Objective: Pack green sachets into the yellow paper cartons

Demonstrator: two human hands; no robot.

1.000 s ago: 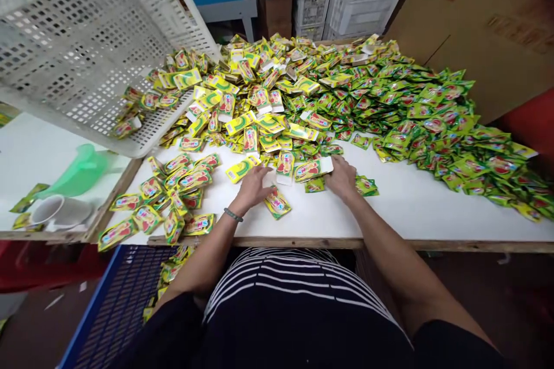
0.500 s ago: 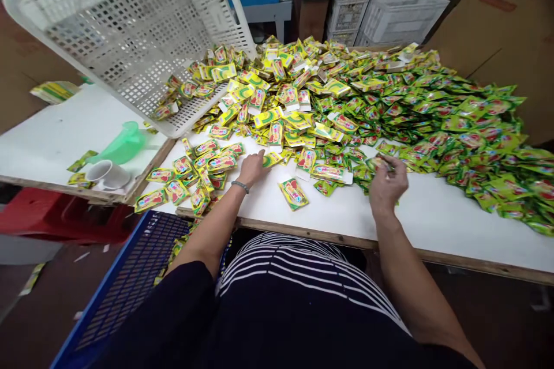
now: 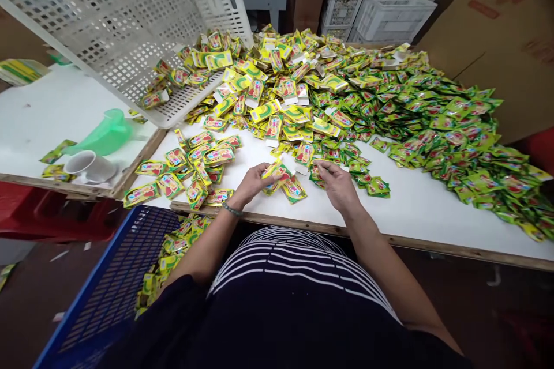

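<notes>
My left hand (image 3: 252, 185) holds a yellow-green box (image 3: 275, 177) between thumb and fingers, over the white table (image 3: 415, 207). Just right of it a yellow packet (image 3: 294, 189) lies on the table. My right hand (image 3: 340, 184) is closed at the fingertips around a green sachet (image 3: 317, 176), partly hidden by the fingers. Beyond both hands is a large heap of yellow boxes (image 3: 266, 109), running into green sachets (image 3: 459, 138) on the right. A smaller group of filled-looking packets (image 3: 194, 164) lies to the left of my left hand.
A white perforated crate (image 3: 130, 29) tilts over the back left, with boxes inside. Near the left edge are a white mug (image 3: 90, 166) and a green scoop (image 3: 106, 134). Below the table edge stands a blue basket (image 3: 104, 282) holding packets. A cardboard sheet (image 3: 497, 69) rises at right.
My left hand has lifted a box off the table. My right hand has moved left with a sachet, close to my left hand. The view has shifted slightly.
</notes>
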